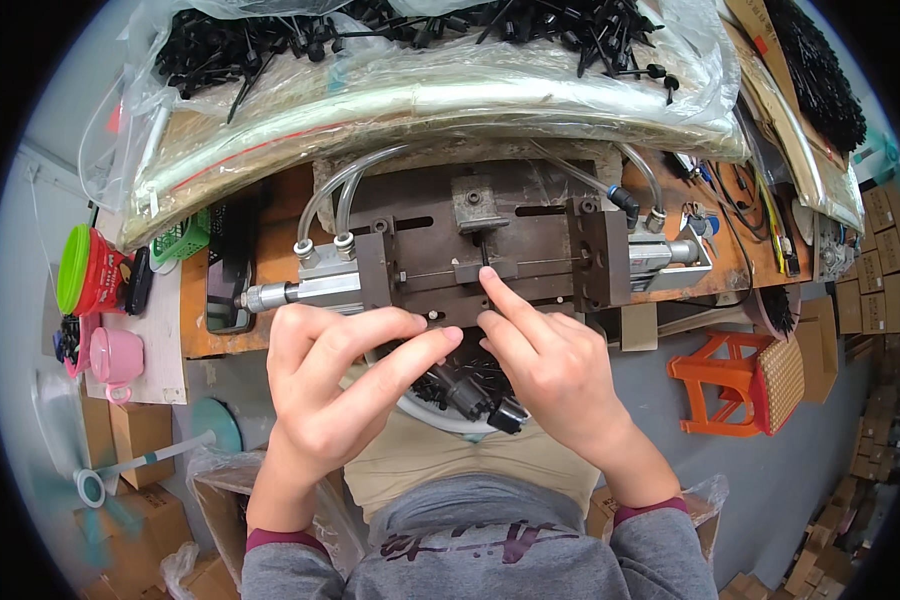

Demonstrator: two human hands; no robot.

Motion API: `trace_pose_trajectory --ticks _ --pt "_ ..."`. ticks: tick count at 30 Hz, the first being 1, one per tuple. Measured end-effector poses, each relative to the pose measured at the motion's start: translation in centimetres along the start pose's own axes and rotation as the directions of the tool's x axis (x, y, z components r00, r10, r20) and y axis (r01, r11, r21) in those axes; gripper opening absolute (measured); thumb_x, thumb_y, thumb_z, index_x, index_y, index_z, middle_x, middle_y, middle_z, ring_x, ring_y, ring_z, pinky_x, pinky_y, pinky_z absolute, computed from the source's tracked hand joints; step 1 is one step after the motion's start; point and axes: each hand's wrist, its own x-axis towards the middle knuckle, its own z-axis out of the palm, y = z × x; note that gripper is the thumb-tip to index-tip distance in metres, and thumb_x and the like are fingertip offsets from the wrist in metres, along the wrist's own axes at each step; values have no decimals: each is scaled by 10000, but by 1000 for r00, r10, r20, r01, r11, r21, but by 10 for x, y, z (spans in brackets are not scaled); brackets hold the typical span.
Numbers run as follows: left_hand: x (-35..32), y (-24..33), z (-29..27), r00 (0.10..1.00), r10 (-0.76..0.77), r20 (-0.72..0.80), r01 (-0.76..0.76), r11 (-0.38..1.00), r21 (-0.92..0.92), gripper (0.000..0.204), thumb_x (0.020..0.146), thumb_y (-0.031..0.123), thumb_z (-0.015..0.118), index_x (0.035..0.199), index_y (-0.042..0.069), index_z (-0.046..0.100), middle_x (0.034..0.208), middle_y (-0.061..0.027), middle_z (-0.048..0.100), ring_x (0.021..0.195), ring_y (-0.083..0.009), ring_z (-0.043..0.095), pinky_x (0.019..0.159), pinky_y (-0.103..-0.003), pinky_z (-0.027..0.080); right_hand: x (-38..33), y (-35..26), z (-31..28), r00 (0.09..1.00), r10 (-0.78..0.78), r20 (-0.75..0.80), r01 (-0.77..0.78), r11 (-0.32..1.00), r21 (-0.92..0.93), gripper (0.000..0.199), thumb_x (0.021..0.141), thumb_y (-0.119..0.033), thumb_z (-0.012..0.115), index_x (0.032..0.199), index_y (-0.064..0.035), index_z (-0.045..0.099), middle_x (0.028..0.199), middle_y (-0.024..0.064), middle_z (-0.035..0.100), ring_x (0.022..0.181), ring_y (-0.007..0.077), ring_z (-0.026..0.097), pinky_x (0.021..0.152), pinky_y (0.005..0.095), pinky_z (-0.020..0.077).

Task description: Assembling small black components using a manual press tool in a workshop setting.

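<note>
My left hand hovers at the near edge of a dark metal fixture, its thumb and index finger extended and slightly apart, nothing visible between the tips. With its index finger stretched out, my right hand touches the near end of a thin black rod at the fixture's middle. The rod lies across a small dark block, below a metal bracket. Under my hands are black plastic parts with thick heads; what bears them is partly hidden. A pale bowl of similar black pieces sits at my lap.
Air cylinders with clear hoses flank the fixture on the wooden bench. Behind it, a plastic-covered shelf holds many black stemmed parts. Pink and green containers stand at left. An orange stool and cartons are at right.
</note>
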Motion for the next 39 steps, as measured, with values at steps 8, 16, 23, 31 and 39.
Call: trace_pose_trajectory --ticks 8,16,23,31,39 --pt "0 -2 -1 996 85 0 -85 996 36 309 637 112 681 934 118 762 947 4 696 704 -155 507 639 -293 397 6 -1 -7 1000 22 11 -22 999 29 265 700 -93 783 936 -43 672 1163 109 677 589 184 628 576 270 523" --pt "-4 1 3 980 176 95 -181 982 50 353 655 211 620 965 104 752 993 16 697 714 -129 522 672 -289 379 1 -8 -46 985 80 150 -169 544 822 449 615 -64 870 1034 11 728 920 153 702 751 171 678 644 268 552" --pt "-7 -3 4 992 124 30 -125 991 46 358 680 99 688 1031 60 744 1082 -56 702 735 -155 554 638 -280 425 -8 10 -32 978 203 -36 -103 634 766 291 692 -16 819 966 -26 722 1060 102 655 861 200 670 702 293 557" --pt "-12 -7 5 987 61 -145 -61 998 3 354 677 77 684 1022 41 753 985 -49 700 710 -143 565 618 -270 416 -3 8 0 999 -9 -34 12 997 78 200 716 -22 676 907 -6 621 1219 159 645 727 220 666 665 304 541" --pt "-12 1 -4 977 -86 -196 58 988 -140 321 656 14 765 973 59 752 1140 -131 670 852 -199 633 757 -283 503 11 2 -17 996 -36 75 35 999 12 173 712 -78 697 851 -33 605 1137 165 674 631 185 645 574 286 508"
